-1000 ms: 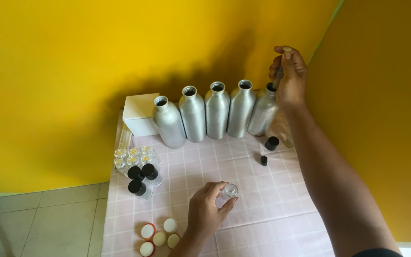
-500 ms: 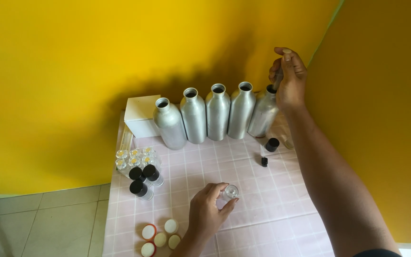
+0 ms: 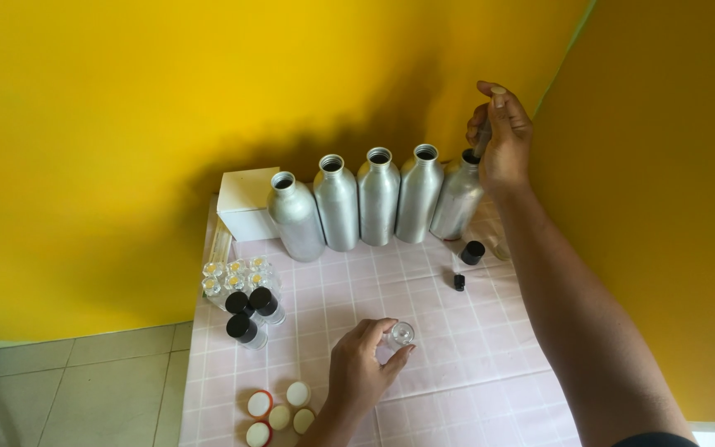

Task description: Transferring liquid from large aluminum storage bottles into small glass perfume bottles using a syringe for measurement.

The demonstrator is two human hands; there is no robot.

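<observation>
My left hand (image 3: 363,371) grips a small clear glass vial (image 3: 400,334) standing on the pink checked tablecloth (image 3: 465,364). My right hand (image 3: 502,136) is raised over the rightmost silver metal bottle (image 3: 457,197) and pinches a thin dropper-like stick whose tip sits in that bottle's mouth. Several open silver bottles (image 3: 378,194) stand in a row along the yellow wall.
A white box (image 3: 242,203) sits at the back left. Small glass vials (image 3: 235,273), three with black caps (image 3: 250,313), cluster at the left edge. Round white and red lids (image 3: 279,410) lie near the front. Two black caps (image 3: 472,252) rest near the right. Tiled floor lies left.
</observation>
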